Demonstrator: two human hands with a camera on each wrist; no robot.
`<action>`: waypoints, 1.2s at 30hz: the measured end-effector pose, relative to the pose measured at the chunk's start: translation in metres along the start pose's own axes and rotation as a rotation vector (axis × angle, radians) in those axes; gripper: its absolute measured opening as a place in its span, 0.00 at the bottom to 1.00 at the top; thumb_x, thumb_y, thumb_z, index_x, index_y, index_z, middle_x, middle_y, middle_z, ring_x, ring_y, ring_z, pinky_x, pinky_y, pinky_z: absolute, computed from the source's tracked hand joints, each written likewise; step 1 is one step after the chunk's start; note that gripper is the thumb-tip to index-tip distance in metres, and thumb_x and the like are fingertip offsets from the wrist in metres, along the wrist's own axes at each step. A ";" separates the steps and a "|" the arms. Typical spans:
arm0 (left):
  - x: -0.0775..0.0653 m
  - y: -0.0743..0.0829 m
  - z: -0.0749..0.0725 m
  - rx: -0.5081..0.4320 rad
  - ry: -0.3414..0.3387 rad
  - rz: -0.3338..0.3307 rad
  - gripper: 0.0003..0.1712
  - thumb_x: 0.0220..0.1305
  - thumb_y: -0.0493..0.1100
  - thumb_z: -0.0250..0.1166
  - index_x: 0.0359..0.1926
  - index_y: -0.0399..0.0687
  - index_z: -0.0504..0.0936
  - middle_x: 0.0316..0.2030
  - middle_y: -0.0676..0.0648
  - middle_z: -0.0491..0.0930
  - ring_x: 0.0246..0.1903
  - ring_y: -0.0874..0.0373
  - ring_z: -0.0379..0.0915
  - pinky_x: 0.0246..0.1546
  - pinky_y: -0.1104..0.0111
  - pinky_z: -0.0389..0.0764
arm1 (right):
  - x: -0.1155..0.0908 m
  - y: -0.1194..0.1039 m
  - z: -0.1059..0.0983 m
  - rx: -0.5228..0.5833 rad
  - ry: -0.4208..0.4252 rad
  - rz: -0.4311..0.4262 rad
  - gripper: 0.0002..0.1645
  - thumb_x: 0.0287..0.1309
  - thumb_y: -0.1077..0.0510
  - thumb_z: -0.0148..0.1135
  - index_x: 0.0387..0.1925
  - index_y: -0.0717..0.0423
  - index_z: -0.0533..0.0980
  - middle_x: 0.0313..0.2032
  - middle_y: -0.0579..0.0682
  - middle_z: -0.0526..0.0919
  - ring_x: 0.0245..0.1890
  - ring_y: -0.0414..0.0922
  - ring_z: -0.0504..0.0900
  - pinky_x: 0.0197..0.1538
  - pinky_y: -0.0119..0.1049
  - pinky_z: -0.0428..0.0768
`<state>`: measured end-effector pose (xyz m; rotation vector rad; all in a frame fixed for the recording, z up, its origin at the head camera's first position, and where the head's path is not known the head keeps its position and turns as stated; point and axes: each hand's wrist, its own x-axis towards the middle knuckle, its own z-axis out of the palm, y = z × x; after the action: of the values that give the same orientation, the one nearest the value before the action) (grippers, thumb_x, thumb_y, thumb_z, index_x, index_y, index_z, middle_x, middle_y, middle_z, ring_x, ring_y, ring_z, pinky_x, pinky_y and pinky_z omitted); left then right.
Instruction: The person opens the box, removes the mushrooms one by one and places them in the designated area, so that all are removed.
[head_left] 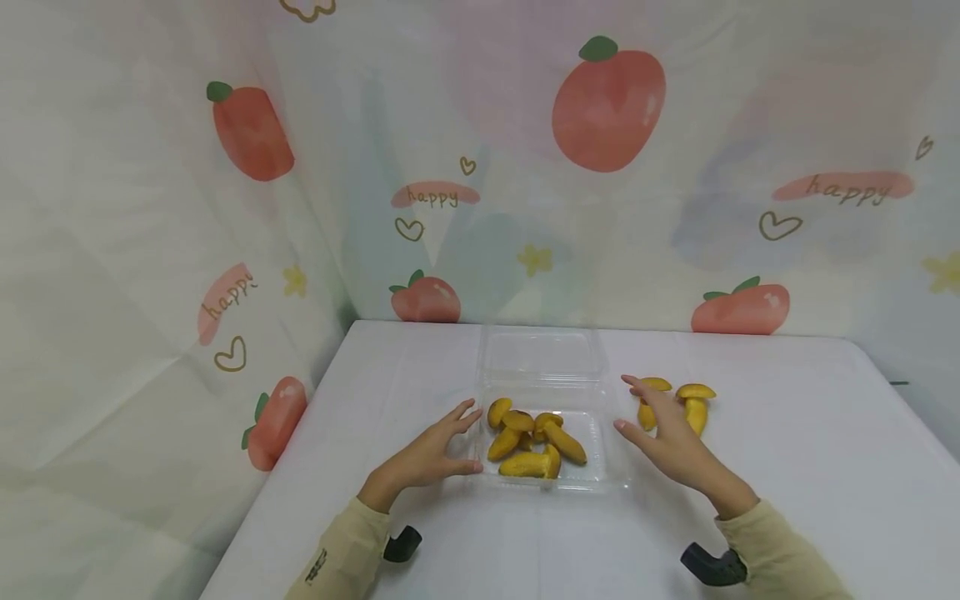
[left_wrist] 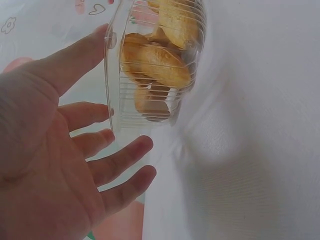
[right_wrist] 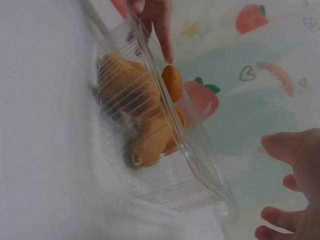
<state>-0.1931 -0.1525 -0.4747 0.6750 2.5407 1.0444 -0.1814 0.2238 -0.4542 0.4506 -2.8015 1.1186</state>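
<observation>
Yellow mushrooms (head_left: 519, 422) are contained in a clear clamshell (head_left: 540, 354) touched by the spread left hand (head_left: 429, 450); loose mushrooms (head_left: 696, 408) are partly screened by the spread right hand (head_left: 672, 442).

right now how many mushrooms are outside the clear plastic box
2: one mushroom partly behind the right hand, another mushroom just right of the first. That hand may hide more.

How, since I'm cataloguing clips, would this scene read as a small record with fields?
container: clear plastic box on a white table
lid: open, lying toward the far side
inside: several yellow mushrooms
outside: two loose mushrooms, right of the box
left hand: left hand at the box's left edge, fingers spread
right hand: right hand apart from the box, holding nothing
</observation>
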 end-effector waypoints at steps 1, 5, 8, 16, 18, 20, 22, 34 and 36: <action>0.000 0.000 0.000 -0.003 -0.001 -0.001 0.49 0.64 0.50 0.71 0.79 0.48 0.57 0.81 0.43 0.46 0.79 0.41 0.46 0.75 0.41 0.58 | 0.001 -0.002 0.001 -0.005 -0.001 -0.004 0.41 0.67 0.54 0.65 0.75 0.60 0.59 0.66 0.71 0.69 0.66 0.69 0.67 0.61 0.76 0.68; -0.001 -0.001 -0.001 -0.004 0.000 0.000 0.49 0.64 0.50 0.71 0.79 0.48 0.57 0.82 0.43 0.45 0.80 0.41 0.46 0.75 0.41 0.57 | 0.003 -0.011 0.005 -0.010 0.000 -0.030 0.39 0.67 0.54 0.65 0.74 0.59 0.61 0.67 0.69 0.69 0.65 0.67 0.69 0.60 0.73 0.71; -0.002 -0.001 -0.001 -0.006 0.000 0.006 0.49 0.64 0.50 0.71 0.79 0.48 0.56 0.82 0.43 0.45 0.80 0.41 0.45 0.75 0.41 0.57 | 0.004 -0.016 0.009 0.011 -0.008 -0.053 0.37 0.68 0.54 0.63 0.73 0.58 0.63 0.68 0.67 0.68 0.65 0.67 0.69 0.61 0.71 0.73; -0.001 -0.003 0.000 -0.010 -0.014 0.010 0.50 0.64 0.50 0.72 0.79 0.48 0.56 0.82 0.43 0.44 0.80 0.41 0.45 0.75 0.40 0.57 | 0.005 -0.023 0.026 0.049 -0.024 -0.122 0.31 0.69 0.53 0.62 0.69 0.57 0.67 0.67 0.63 0.71 0.65 0.64 0.71 0.62 0.69 0.73; -0.001 -0.003 0.000 -0.007 -0.015 0.008 0.50 0.63 0.50 0.72 0.79 0.48 0.56 0.82 0.44 0.43 0.80 0.42 0.44 0.75 0.41 0.56 | 0.006 -0.025 0.030 0.053 -0.028 -0.143 0.30 0.69 0.53 0.62 0.68 0.57 0.68 0.66 0.63 0.72 0.63 0.64 0.73 0.60 0.67 0.75; -0.002 -0.002 0.000 -0.008 -0.014 0.007 0.50 0.63 0.50 0.72 0.79 0.48 0.56 0.82 0.43 0.43 0.80 0.41 0.43 0.76 0.41 0.56 | 0.007 -0.027 0.034 0.056 -0.031 -0.163 0.29 0.69 0.54 0.62 0.67 0.58 0.69 0.65 0.62 0.74 0.62 0.63 0.75 0.59 0.65 0.78; -0.001 -0.002 0.000 -0.008 -0.011 0.010 0.50 0.63 0.50 0.72 0.79 0.46 0.56 0.82 0.42 0.44 0.80 0.40 0.44 0.75 0.40 0.56 | 0.009 -0.027 0.039 0.062 -0.041 -0.179 0.28 0.69 0.56 0.62 0.67 0.58 0.70 0.64 0.62 0.75 0.60 0.63 0.76 0.58 0.63 0.79; -0.001 -0.001 0.000 -0.020 -0.007 0.025 0.50 0.63 0.49 0.73 0.79 0.44 0.56 0.81 0.40 0.44 0.80 0.39 0.44 0.75 0.39 0.56 | 0.018 -0.028 0.060 -0.100 -0.202 -0.184 0.37 0.65 0.70 0.61 0.73 0.53 0.65 0.62 0.61 0.77 0.58 0.59 0.80 0.59 0.55 0.81; -0.001 -0.001 0.000 -0.018 -0.007 0.027 0.51 0.63 0.49 0.73 0.79 0.44 0.56 0.82 0.41 0.44 0.80 0.39 0.44 0.75 0.40 0.56 | 0.019 -0.030 0.062 -0.146 -0.206 -0.191 0.36 0.64 0.69 0.63 0.72 0.54 0.67 0.60 0.60 0.78 0.56 0.57 0.82 0.57 0.53 0.83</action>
<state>-0.1922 -0.1536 -0.4752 0.7088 2.5195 1.0711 -0.1891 0.1567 -0.4759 0.8416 -2.9066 0.8675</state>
